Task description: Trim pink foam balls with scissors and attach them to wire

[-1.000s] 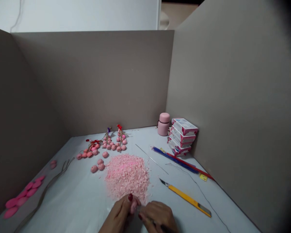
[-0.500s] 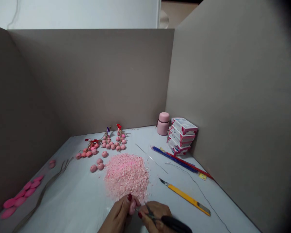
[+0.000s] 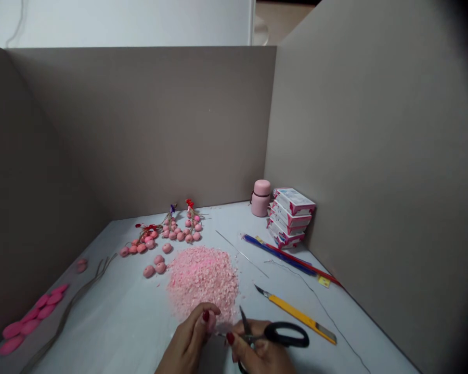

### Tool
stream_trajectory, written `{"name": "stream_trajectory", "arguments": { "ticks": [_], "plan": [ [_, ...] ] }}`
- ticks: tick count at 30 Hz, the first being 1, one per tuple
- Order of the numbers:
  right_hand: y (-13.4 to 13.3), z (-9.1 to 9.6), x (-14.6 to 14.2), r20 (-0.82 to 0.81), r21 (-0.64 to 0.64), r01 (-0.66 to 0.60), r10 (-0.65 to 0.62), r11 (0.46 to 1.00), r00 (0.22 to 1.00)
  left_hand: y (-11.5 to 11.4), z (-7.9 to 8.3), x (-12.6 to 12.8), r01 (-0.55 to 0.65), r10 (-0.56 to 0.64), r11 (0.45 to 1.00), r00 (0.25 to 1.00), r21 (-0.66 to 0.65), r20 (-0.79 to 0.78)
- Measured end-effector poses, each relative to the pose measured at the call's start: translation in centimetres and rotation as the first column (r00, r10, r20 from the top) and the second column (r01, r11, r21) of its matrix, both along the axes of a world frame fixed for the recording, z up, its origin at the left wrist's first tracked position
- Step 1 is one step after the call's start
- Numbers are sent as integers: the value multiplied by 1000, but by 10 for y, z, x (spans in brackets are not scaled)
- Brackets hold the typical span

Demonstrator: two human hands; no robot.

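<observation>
Between the fingers of my left hand (image 3: 190, 336) is a small pink ball (image 3: 211, 323), much of it covered by the thumb and fingertips. My right hand (image 3: 259, 348) grips black-handled scissors (image 3: 284, 334) around the pivot. The scissors' blades are apart; one points up and away, the other lies toward the ball. Whether that blade tip touches the ball I cannot tell. Just beyond both hands lies a heap of pale pink shavings (image 3: 203, 280). Loose pink balls (image 3: 159, 268) with dark holes rest to the left of the heap.
A yellow craft knife (image 3: 296, 311) lies to the right, its blade bare. Behind it are blue and red pipe cleaners (image 3: 281, 254), a thin metal needle (image 3: 242, 253), stacked boxes (image 3: 290, 218) and a pink flask (image 3: 261, 198). Pink ovals (image 3: 31, 319) and cords (image 3: 70, 311) lie left.
My right hand has turned the scissors, so their handle loop now shows more fully and one blade points upward. My left fingers have shifted up around the ball. The view has moved slightly.
</observation>
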State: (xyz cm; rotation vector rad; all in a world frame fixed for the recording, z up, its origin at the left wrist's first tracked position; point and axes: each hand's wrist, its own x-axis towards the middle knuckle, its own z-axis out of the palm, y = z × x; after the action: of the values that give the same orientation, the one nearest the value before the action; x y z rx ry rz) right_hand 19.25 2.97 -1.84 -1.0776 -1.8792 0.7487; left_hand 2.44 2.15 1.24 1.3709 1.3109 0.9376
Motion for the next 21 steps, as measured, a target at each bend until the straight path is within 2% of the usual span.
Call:
{"name": "stream_trajectory", "arguments": {
  "ticks": [2,3,4,7,10,16,21],
  "plan": [
    [-5,2,0,-103,-263,35,-64,964,993,-1,-1,2,-33,49,992,990,-123,132],
    [-6,3,-1,-138,-341,36,-88,939,986,-1,-3,3,-19,57,982,977,-186,205],
    [-7,4,-1,-155,-362,28,-89,932,984,0,-5,4,7,60,972,959,-236,277],
    [-6,8,-2,-178,-339,-26,-37,941,983,2,-12,6,82,62,951,894,-299,443],
    [-4,8,-2,-180,-280,-56,5,958,984,3,-15,8,87,87,944,865,-318,494],
    [-5,7,-2,-169,-308,-25,-29,951,985,2,-14,8,45,89,950,910,-309,405],
    [-4,5,-3,-105,-221,18,-42,975,994,-1,-6,11,1,66,980,941,-198,331]
  ]
}}
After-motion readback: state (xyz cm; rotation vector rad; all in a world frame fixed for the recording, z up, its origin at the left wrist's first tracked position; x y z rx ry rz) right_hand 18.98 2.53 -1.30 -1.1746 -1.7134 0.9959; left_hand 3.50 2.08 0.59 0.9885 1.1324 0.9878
